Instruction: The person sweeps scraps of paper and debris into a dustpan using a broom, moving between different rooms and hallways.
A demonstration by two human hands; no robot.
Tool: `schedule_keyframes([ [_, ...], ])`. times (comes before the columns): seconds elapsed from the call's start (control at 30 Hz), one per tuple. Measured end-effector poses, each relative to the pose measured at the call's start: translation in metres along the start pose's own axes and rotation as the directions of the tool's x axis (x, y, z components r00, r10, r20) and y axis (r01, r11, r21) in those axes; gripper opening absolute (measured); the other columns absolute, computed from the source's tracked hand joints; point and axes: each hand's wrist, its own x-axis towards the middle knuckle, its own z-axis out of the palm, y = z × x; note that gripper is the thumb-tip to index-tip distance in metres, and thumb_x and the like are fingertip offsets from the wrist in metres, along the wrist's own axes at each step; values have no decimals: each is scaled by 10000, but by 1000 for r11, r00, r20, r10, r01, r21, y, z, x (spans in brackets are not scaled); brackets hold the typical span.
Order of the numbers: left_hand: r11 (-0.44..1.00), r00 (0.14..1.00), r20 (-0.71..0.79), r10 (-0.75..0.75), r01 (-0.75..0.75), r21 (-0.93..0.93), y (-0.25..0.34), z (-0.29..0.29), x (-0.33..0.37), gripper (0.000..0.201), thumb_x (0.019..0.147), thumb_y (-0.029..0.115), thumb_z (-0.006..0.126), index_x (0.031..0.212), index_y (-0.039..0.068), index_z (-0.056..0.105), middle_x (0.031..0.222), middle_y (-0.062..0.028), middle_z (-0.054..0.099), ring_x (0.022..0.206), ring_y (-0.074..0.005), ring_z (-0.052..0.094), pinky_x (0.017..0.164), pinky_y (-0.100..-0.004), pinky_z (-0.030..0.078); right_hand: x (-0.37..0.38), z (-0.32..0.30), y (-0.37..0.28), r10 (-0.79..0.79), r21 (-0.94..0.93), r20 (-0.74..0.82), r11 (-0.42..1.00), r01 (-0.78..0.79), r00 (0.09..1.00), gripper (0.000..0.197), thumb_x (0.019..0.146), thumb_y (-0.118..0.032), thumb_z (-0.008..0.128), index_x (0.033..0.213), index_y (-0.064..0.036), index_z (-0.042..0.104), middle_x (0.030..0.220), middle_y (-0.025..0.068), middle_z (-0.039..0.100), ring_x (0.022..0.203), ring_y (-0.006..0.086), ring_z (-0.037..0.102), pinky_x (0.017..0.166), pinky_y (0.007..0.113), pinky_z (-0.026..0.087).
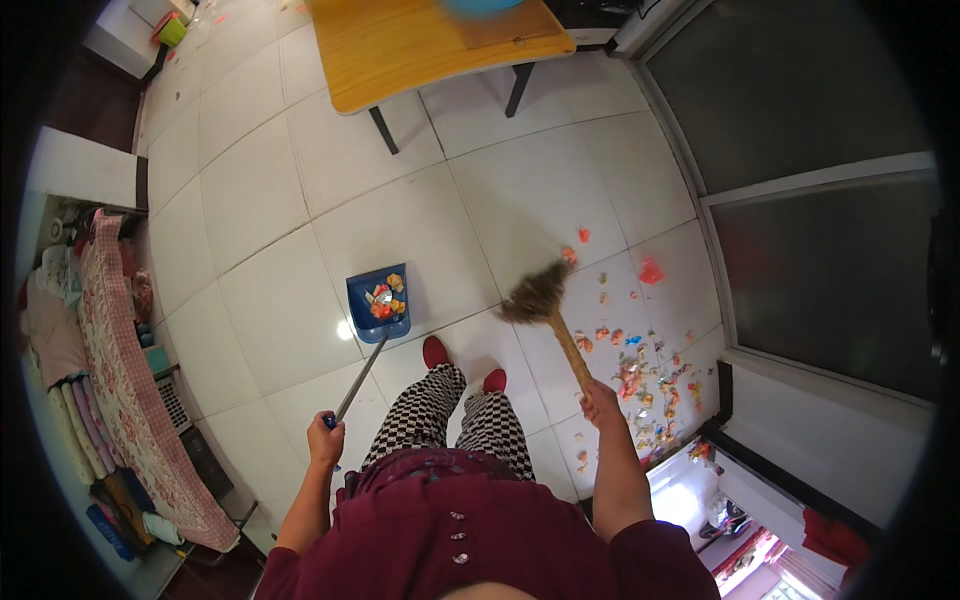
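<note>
My left hand is closed around the handle of a long-handled dustpan. The blue pan rests on the tiles ahead and to the left of my feet, with crumpled colourful wrappers inside. In my right hand is a short broom, gripped by its pale handle. Its brown bristles are slightly blurred and lie at the floor, right of the dustpan. Scattered wrappers in red, orange and blue cover the tiles to the right of the broom, and a few red pieces lie farther off.
A yellow table on dark legs stands ahead. At the left is a shelf draped with a pink floral cloth. Dark glass panels line the right side, with a bright doorway at lower right. A green bin sits far left.
</note>
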Motion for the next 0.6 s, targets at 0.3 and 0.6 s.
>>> schedule_keyframes([
  [0.3,1000,999,30,-12,11,25,-3,12,38,297,669,124,610,910,-43,565,698,-156,613,628,-244,606,628,-329,480,-52,-20,5,-92,226,-181,965,132,979,85,808,-171,514,880,-141,479,599,32,427,376,63,348,294,175,243],
  [0.6,998,999,19,28,-29,59,67,39,22,260,676,97,602,876,-60,547,643,-139,597,560,-200,595,564,-301,478,46,59,-144,-247,-8,268,966,258,931,323,807,-191,540,1124,-141,502,588,36,470,391,78,391,314,195,275],
])
